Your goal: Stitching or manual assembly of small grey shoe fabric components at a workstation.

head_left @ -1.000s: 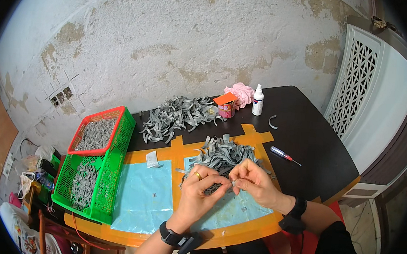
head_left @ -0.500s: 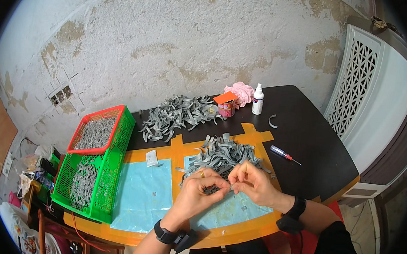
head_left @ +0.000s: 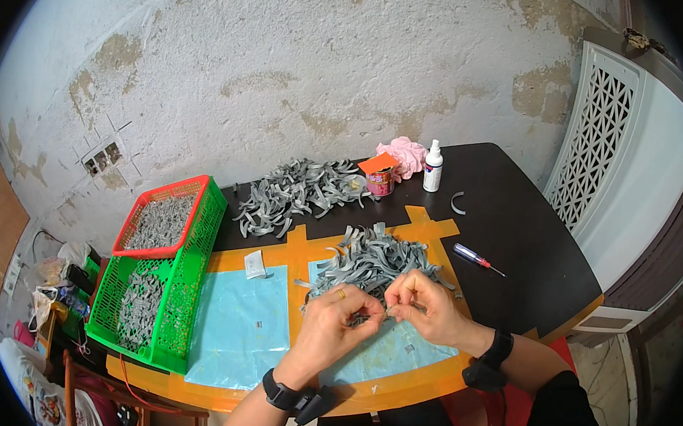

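Note:
My left hand [head_left: 339, 324] and my right hand [head_left: 423, 307] meet over the near part of a blue sheet [head_left: 378, 364], fingertips almost touching. Both are closed in a pinch. Whatever sits between the fingertips is small and greyish, too little to name. Just beyond my hands lies a heap of curved grey strips [head_left: 378, 257], partly covered by my fingers. A second, larger pile of grey strips [head_left: 295, 194] rests on the bare black tabletop toward the wall.
At left, a green basket [head_left: 180, 312] of small grey pieces carries a red basket [head_left: 200, 203] of similar pieces. Farther back stand a tin [head_left: 381, 186], a pink cloth [head_left: 406, 156] and a white spray bottle [head_left: 432, 169]. A screwdriver [head_left: 477, 259] and single strip [head_left: 454, 203] lie right. A white packet [head_left: 255, 265] lies left.
My left hand has shifted very slightly, its fingers still pinched. My right hand stays nearly where it was. The strips, baskets and tools have not moved.

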A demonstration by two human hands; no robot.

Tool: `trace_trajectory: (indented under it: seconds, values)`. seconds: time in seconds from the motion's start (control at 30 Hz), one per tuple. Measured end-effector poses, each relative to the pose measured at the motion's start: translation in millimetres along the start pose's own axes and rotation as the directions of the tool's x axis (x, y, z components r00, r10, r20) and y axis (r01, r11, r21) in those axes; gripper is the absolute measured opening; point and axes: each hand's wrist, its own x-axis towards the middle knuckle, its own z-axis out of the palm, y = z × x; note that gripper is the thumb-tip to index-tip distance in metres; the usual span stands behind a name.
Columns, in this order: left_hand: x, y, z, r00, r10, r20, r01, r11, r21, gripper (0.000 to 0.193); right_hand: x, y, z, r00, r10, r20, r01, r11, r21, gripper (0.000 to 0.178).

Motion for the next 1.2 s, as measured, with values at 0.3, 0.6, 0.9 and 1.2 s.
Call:
trace_trajectory:
  seconds: [0.3,0.6,0.9,1.2]
  values:
    - [0.6,-0.8,0.4,0.999,0.017,0.045,-0.014,0.998,-0.063,0.010,0.0,-3.5,-0.6,0.999,-0.026,0.029,0.027,0.999,-0.033,0.024]
    - [0.5,-3.7,10.1,0.998,0.056,-0.036,-0.057,0.998,-0.020,0.012,-1.5,2.5,-2.1,0.997,-0.078,-0.001,0.077,0.986,-0.151,0.018]
    - [-1.8,-9.3,12.6,0.992,-0.119,-0.045,0.112,0.985,-0.133,0.008,6.6,-16.8,-2.2,0.958,-0.258,0.129,0.287,0.824,-0.489,0.025]
    - [-0.6,-12.0,14.3,0.981,-0.189,-0.045,0.180,0.971,-0.157,0.008,5.5,-18.0,-5.3,0.939,-0.325,0.111,0.324,0.734,-0.597,0.024]
